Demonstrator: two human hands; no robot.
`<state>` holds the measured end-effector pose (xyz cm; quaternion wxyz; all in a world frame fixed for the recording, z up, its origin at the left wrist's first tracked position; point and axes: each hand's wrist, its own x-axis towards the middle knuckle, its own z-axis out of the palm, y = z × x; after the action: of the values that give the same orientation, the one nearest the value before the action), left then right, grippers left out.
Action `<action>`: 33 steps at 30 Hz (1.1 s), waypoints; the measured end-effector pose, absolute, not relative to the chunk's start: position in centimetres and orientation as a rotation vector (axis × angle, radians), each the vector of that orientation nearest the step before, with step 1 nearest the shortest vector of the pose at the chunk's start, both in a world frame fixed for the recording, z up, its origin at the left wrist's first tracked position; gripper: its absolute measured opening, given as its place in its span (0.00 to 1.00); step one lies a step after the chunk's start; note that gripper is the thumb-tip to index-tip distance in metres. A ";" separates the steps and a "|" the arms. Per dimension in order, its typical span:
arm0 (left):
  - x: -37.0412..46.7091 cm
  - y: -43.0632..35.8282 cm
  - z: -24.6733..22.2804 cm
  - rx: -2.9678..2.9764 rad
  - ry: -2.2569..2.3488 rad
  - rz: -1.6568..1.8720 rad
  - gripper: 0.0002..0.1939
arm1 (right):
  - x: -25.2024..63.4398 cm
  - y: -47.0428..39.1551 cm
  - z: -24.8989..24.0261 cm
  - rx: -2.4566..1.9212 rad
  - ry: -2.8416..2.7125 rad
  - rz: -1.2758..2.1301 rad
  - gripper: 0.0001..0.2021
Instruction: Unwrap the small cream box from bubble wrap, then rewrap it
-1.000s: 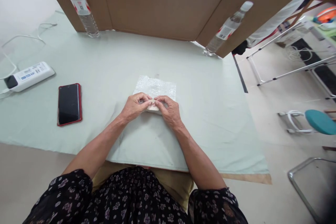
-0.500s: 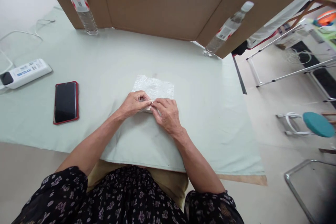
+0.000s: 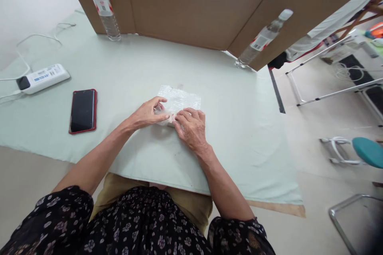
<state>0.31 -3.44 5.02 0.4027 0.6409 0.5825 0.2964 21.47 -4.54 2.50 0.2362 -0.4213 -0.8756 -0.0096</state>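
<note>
A sheet of clear bubble wrap [image 3: 181,99] lies on the cloth-covered table in front of me, its near part folded over something small and pale that my fingers mostly hide. My left hand [image 3: 148,114] is at the left end of the fold; its thumb and fingers are spread apart in a C shape, the thumb tip near the fold's middle. On the right, my right hand [image 3: 191,127] presses the folded wrap with curled fingers and thumb. A bit of pinkish white shows between the two hands.
To the left lie a phone [image 3: 83,110] in a red case and a white power strip [image 3: 44,79] with cables. Two water bottles [image 3: 104,10] [image 3: 263,40] stand against a brown cardboard screen [image 3: 185,8] at the back. A teal stool [image 3: 368,151] is on the floor at right.
My left thumb and fingers have parted from their pinch at the fold, and the left hand has shifted slightly left. The right hand stays on the wrap. The whole view has shifted a little.
</note>
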 end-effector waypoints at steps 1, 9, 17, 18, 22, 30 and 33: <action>0.0 -3.6 5.0 1.613 1.500 0.735 0.28 | 21.4 -4.6 2.6 -1.164 -2.424 -0.025 0.09; 0.6 -3.1 3.3 1.708 1.827 0.595 0.20 | 20.2 -5.5 3.3 -1.284 -2.529 -0.206 0.15; -1.6 -4.1 5.0 1.456 1.984 0.516 0.22 | 20.0 -5.4 2.9 -1.264 -2.505 -0.234 0.14; -1.6 -4.2 5.3 1.326 1.955 0.517 0.22 | 20.0 -5.4 2.9 -1.260 -2.500 -0.251 0.14; -0.7 -3.9 6.2 0.962 1.802 0.507 0.18 | 19.9 -5.3 2.9 -1.251 -2.486 -0.262 0.12; 1.3 -2.2 5.2 0.822 1.715 0.553 0.15 | 20.1 -5.2 2.9 -1.230 -2.504 -0.224 0.12; 1.4 -1.7 5.1 0.940 1.725 0.503 0.14 | 20.1 -5.2 2.8 -1.228 -2.505 -0.222 0.12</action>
<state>1.44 -1.73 5.11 0.5287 0.3935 0.7220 0.2106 20.07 -5.24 2.82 0.1706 -0.4323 -0.8820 -0.0782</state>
